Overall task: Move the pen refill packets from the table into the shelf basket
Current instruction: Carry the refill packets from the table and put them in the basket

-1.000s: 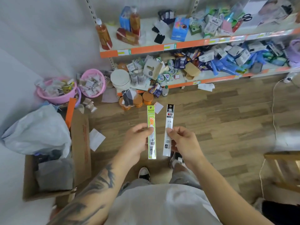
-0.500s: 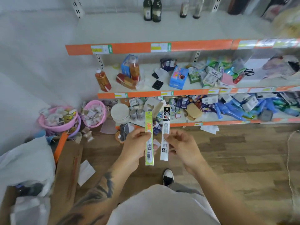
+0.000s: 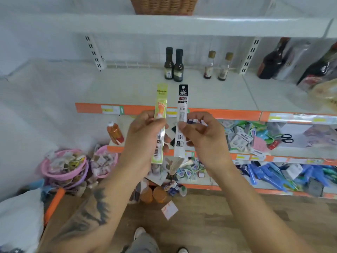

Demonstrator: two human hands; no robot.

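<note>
1. I hold two pen refill packets, one in each hand, both upright and side by side with a narrow gap between them, in front of the shelving.
2. My left hand (image 3: 145, 136) pinches the green refill packet (image 3: 160, 123) near its middle, thumb across the front and fingers curled behind it.
3. My right hand (image 3: 202, 137) pinches the white-and-black refill packet (image 3: 181, 121) the same way, thumb on the front and fingers curled behind.
4. One wicker basket (image 3: 165, 5) sits on the top shelf, above both packets and well apart from them; only its lower part shows at the top edge.
5. On the white shelf board (image 3: 127, 88) behind the packets stand four small bottles: two dark bottles (image 3: 173, 64) touching each other, and to their right two clear bottles (image 3: 217, 65) with brownish caps, a little apart.
6. At the far right of that board are larger dark bottles (image 3: 271, 61); their count I cannot tell, as wrapping and blur hide them.
7. One orange-filled bottle (image 3: 115, 133) leans on the shelf below, left of my left hand.
8. One pair of scissors (image 3: 286, 138) lies among loose packets on that same shelf, to the right.
9. Two pink basins (image 3: 63, 168) full of small packets stand on the floor at lower left, touching each other.
10. One white card (image 3: 169, 209) lies on the wooden floor between my forearms.
</note>
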